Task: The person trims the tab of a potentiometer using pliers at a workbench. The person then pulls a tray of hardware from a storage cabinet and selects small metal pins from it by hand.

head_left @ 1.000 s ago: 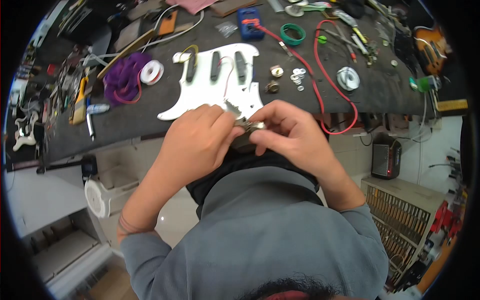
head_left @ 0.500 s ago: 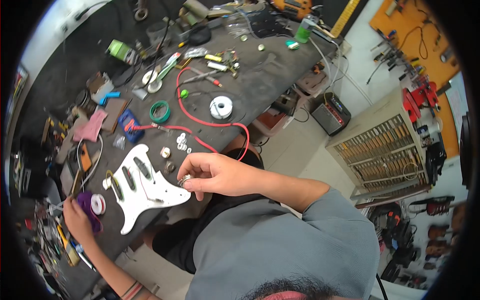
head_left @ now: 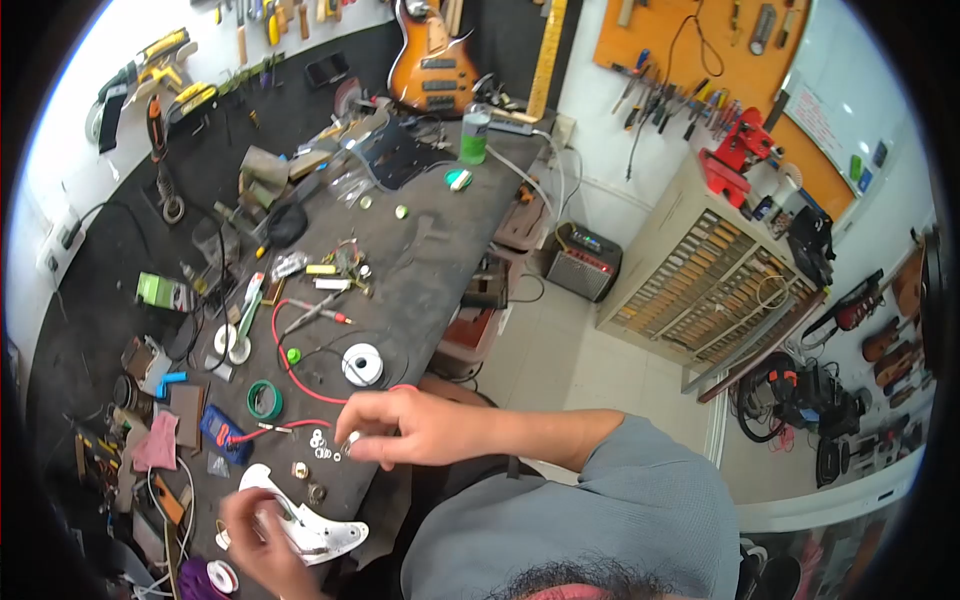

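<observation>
My right hand (head_left: 405, 428) is closed on a small round metal part (head_left: 353, 441), which looks like a potentiometer, above the bench's front edge. My left hand (head_left: 262, 540) hovers over the white guitar pickguard (head_left: 345, 537) and covers much of it. Motion blurs its fingers, so I cannot make out whether anything is in them. Just beyond the pickguard lie two more small metal parts (head_left: 316, 491), of similar look. Several pale washers (head_left: 320, 443) are scattered close to my right fingertips.
On the bench are a blue multimeter (head_left: 225, 434) with a red lead, a green tape roll (head_left: 264, 400) and a white spool (head_left: 362, 365). A purple cloth (head_left: 200, 580) lies at lower left. A sunburst guitar body (head_left: 435, 65) stands at the back, and a small amplifier (head_left: 582, 265) is on the floor.
The view has tilted up toward the back of the bench. My left hand has moved from beside the purple cloth to over the pickguard. The right hand still holds the metal part.
</observation>
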Demonstrator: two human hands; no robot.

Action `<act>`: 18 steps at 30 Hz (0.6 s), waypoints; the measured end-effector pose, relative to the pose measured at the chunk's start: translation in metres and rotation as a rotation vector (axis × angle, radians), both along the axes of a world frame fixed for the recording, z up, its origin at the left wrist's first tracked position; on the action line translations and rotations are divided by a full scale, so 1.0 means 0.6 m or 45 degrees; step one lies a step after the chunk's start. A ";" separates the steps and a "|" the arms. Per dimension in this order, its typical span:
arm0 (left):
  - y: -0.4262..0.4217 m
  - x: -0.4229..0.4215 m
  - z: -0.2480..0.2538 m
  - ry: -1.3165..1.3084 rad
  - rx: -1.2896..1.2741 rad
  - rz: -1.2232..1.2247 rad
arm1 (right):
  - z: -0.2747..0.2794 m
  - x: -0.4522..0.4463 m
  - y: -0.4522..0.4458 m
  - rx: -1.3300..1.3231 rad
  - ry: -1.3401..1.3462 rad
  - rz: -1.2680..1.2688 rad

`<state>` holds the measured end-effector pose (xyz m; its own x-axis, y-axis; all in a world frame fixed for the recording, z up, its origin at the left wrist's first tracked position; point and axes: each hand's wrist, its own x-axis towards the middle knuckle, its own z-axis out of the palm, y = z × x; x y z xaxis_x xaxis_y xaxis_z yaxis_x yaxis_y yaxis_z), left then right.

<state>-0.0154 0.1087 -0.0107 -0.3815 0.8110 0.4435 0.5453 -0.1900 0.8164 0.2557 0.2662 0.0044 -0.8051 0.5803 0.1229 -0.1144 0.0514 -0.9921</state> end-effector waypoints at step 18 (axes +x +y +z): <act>-0.010 0.128 -0.043 0.006 0.074 -0.230 | 0.002 0.000 -0.067 0.646 0.050 0.006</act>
